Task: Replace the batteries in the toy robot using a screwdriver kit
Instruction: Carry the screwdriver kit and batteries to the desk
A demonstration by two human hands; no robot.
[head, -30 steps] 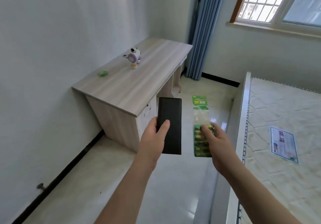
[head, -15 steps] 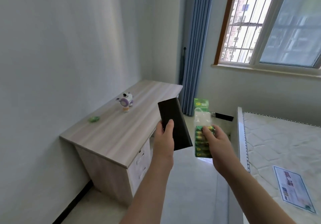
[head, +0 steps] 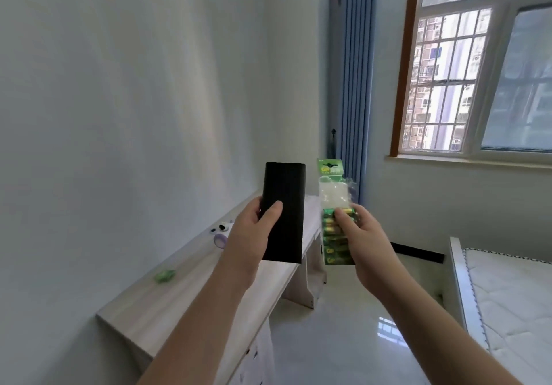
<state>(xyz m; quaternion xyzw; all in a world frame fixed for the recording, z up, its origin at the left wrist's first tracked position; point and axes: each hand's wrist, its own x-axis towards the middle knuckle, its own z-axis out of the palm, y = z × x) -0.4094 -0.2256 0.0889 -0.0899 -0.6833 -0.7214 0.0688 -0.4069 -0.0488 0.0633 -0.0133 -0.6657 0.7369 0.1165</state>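
My left hand grips a flat black case, the screwdriver kit, held upright in front of me. My right hand holds a green pack of batteries upright beside it, its clear top part empty. The small white and purple toy robot stands on the wooden desk against the left wall, partly hidden behind my left hand. A small green object lies on the desk nearer to me.
A bed with a white mattress fills the lower right. Blue curtains hang in the corner beside a barred window. Shiny tiled floor lies between desk and bed.
The view has tilted upward and come closer to the desk. Both hands have kept their hold, and the black case now stands more upright.
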